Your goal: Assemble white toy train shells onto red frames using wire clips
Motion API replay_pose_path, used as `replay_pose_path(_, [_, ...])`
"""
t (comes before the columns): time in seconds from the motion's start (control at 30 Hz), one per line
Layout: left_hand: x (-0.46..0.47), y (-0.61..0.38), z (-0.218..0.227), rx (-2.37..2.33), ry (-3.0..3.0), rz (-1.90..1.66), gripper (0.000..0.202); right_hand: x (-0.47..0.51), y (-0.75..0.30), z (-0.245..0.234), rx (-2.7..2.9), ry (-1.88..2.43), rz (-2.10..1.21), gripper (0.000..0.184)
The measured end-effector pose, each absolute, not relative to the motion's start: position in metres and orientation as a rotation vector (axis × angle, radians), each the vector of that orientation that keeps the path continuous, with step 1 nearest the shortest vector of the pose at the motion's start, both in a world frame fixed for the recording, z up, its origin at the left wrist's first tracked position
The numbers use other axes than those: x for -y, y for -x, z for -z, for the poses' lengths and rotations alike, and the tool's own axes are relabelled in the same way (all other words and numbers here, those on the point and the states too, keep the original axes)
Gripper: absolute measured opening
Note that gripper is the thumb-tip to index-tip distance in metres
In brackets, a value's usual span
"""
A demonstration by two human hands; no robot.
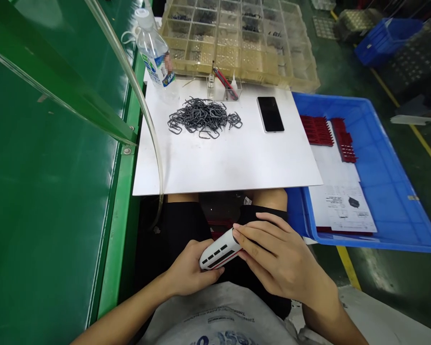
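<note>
Over my lap I hold a small white device (219, 251) with black slots and a red edge. My left hand (187, 273) grips its near end from below, fingers curled round it. My right hand (276, 256) closes over its far end, fingers wrapped across the top. Further ahead, a pile of dark grey wire clips (203, 117) lies on a white board (230, 163), out of reach of both hands.
A black phone (270, 114) lies on the board. A water bottle (154, 50) and a compartment tray of small parts (237, 38) stand at the back. A blue bin (380, 158) on the right holds red parts (318, 130) and papers. A green conveyor (50, 167) runs on the left.
</note>
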State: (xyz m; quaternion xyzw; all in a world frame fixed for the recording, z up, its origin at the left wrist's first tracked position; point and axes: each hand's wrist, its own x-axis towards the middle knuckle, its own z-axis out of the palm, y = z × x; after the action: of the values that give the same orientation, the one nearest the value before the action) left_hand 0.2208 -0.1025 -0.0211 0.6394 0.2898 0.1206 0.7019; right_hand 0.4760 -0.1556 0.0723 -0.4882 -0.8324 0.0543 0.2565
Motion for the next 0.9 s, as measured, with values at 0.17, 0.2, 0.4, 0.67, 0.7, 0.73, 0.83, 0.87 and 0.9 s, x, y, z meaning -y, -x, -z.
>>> replay_pose_path(0.17, [0.103, -0.22, 0.021, -0.664, -1.491, -0.232, 0.012, 0.164, -0.479, -0.064, 2.229, 1.337, -0.191, 0.031])
replay_pose_path(0.2, [0.102, -0.22, 0.021, -0.671, -1.492, -0.22, 0.012, 0.166, -0.478, -0.062, 2.224, 1.342, -0.177, 0.033])
replay_pose_path(0.4, [0.108, -0.22, 0.021, -0.682, -1.526, -0.202, 0.015, 0.178, -0.47, -0.049, 2.082, 1.338, -0.22, 0.041])
replay_pose_path(0.67, [0.112, -0.217, 0.023, -0.7, -1.689, -0.197, 0.015, 0.19, -0.47, -0.048, 2.032, 1.307, -0.241, 0.049])
replay_pose_path(0.7, [0.111, -0.218, 0.022, -0.708, -1.692, -0.176, 0.015, 0.19, -0.471, -0.048, 2.033, 1.323, -0.241, 0.051])
replay_pose_path(0.73, [0.111, -0.219, 0.021, -0.71, -1.683, -0.159, 0.015, 0.191, -0.471, -0.048, 2.034, 1.349, -0.254, 0.053])
replay_pose_path(0.83, [0.108, -0.224, 0.017, -0.697, -1.608, -0.155, 0.013, 0.192, -0.47, -0.045, 2.009, 1.414, -0.345, 0.06])
replay_pose_path(0.87, [0.108, -0.226, 0.015, -0.694, -1.592, -0.158, 0.012, 0.192, -0.468, -0.044, 1.974, 1.437, -0.351, 0.063])
replay_pose_path(0.9, [0.107, -0.227, 0.014, -0.697, -1.591, -0.159, 0.01, 0.192, -0.465, -0.041, 1.934, 1.463, -0.34, 0.067])
